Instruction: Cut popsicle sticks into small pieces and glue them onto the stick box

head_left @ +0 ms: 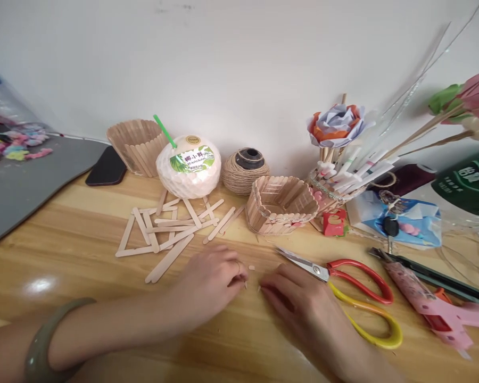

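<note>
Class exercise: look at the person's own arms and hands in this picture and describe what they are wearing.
Both forearms are bare, with no sleeves in view and no gloves on either hand. The left wrist carries a thick, smooth, grey-green bangle. The left hand seems to have a thin ring on one finger, though it is too small to be sure. The right hand shows no jewellery.

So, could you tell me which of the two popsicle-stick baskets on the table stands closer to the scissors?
The heart-shaped basket, just behind the scissors; the round basket stands farther left, behind the coconut.
</note>
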Available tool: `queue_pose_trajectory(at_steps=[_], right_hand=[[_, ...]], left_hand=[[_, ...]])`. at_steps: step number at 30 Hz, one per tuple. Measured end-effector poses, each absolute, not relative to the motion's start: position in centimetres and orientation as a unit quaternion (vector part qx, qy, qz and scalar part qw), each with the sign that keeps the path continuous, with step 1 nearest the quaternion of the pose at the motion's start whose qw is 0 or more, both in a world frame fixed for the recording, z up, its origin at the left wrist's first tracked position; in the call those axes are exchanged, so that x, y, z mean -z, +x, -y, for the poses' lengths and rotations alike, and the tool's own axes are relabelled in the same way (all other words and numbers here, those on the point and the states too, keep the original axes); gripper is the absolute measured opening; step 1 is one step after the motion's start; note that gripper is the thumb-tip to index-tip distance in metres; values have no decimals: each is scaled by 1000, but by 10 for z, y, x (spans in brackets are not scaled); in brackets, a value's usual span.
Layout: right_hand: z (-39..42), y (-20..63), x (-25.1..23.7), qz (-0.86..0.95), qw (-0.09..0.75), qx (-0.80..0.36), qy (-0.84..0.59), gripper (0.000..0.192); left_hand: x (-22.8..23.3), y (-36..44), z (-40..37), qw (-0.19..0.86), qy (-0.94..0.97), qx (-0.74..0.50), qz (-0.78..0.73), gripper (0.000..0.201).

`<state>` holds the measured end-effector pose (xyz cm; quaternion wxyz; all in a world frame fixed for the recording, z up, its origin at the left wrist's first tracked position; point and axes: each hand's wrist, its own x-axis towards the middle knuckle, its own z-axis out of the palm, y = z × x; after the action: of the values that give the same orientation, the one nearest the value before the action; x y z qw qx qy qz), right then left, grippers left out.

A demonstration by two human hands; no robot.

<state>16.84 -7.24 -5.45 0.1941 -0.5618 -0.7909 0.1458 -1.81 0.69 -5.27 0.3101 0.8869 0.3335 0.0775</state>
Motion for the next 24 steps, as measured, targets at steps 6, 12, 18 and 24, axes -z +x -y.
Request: queue_pose_trajectory(at_steps=[6,12,18,24], right_hand=[[74,169,56,771,211,-164,-578,16],[73,161,59,769,204,-163,-583,19],[68,156,59,774,222,-174,-567,18],[65,154,62,770,231,-184,-565,18]], left_hand=[[55,-19,-9,330,877,-90,-339,10],[59,-20,-9,305,893,-105,-313,11],[64,-21,-9,291,902,-112,-298,12],[62,-20,-10,300,899,-101,-303,11]])
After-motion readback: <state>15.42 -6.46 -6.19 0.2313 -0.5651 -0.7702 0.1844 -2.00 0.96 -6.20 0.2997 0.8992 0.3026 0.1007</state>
